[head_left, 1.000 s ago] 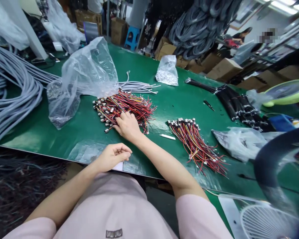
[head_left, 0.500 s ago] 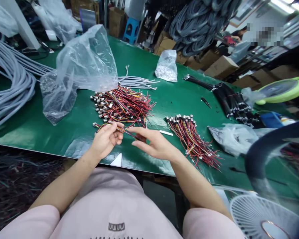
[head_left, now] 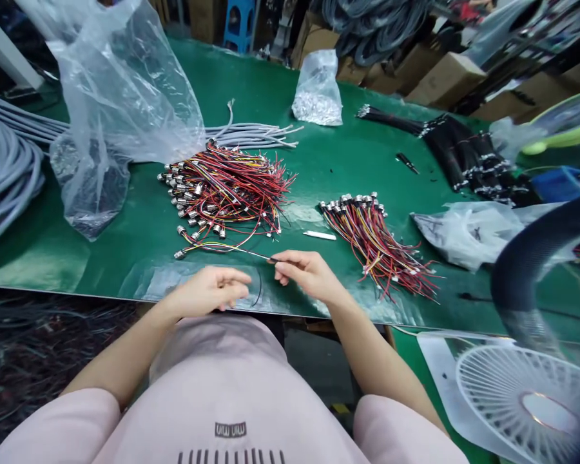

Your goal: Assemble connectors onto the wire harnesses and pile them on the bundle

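My right hand (head_left: 303,274) is closed in a pinch on the wire end of a multi-coloured wire harness (head_left: 217,245). The harness stretches left across the green table to a small metal connector. Nothing shows in my left hand (head_left: 217,289); its fingers are loosely extended and apart, just below the harness. A thin black wire (head_left: 260,290) curves down between the hands. Beyond them lies a large pile of similar harnesses (head_left: 232,187), metal connectors to the left and red wire ends to the right.
A second bundle of harnesses (head_left: 367,238) lies at right, beside a white pen-like stick (head_left: 319,236). Clear plastic bags (head_left: 125,96) and grey cables (head_left: 256,135) occupy the left and back. Black cables (head_left: 454,151), a black curved hose (head_left: 517,277) and a white fan (head_left: 526,406) are at right.
My left hand has let go of the harness and moved down towards the table edge. My right hand still pinches the wires. The view has tilted down somewhat.
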Motion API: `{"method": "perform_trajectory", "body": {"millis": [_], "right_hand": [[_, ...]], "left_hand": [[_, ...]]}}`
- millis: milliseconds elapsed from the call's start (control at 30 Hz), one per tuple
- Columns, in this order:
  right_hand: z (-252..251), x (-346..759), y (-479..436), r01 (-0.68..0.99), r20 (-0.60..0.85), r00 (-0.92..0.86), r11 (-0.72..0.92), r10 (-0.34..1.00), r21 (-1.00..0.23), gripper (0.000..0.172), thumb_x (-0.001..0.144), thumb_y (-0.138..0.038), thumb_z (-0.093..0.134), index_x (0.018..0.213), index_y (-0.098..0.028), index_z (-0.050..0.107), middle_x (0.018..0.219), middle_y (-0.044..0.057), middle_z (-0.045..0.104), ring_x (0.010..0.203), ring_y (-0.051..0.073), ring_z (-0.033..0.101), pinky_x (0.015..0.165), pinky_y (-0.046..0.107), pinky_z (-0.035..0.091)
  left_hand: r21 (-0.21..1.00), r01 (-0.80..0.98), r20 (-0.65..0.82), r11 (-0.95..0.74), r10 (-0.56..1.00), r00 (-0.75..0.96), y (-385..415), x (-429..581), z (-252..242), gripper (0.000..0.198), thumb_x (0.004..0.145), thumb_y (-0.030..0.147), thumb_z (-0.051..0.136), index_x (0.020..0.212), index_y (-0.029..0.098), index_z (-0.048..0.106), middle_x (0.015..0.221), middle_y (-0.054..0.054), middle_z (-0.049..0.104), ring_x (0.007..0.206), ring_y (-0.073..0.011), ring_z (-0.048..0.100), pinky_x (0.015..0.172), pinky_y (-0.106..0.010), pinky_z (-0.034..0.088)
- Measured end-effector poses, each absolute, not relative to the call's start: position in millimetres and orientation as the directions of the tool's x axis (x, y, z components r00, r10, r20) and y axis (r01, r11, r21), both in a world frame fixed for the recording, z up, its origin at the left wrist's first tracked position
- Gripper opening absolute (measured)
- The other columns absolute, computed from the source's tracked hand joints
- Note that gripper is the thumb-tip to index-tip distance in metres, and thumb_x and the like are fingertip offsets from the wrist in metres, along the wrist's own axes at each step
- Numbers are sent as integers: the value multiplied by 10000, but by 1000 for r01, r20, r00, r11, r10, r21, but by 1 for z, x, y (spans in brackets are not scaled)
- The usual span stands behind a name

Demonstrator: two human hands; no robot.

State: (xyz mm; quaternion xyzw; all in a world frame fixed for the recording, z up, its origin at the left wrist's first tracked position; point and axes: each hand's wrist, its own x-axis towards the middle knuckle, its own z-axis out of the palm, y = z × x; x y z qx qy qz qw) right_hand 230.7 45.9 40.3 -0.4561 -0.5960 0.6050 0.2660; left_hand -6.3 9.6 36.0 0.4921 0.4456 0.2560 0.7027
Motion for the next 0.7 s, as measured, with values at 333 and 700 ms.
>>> {"method": "perform_trajectory", "body": {"millis": [333, 700], "right_hand": [[55, 226, 38, 573, 223, -281, 349, 934, -741, 216, 875, -306, 571, 1010, -205, 705, 1007, 105, 685, 943, 232, 625, 863, 418, 514], [22, 145, 14, 36, -357, -736, -493, 576, -870, 455, 763, -495, 717, 1032, -135, 648, 726, -1, 672, 514, 78, 609, 461, 200, 512]], "left_hand": [[435, 887, 209, -157, 975, 70, 18, -81, 30, 176, 843, 365, 621, 833, 202, 689, 839, -59, 670, 817, -230, 589, 737, -330, 445], [353, 917, 213, -186, 970, 115, 18, -61, 21, 174, 863, 365, 619, 882, 196, 655, 829, -70, 675, 809, -245, 597, 693, -327, 425]]}}
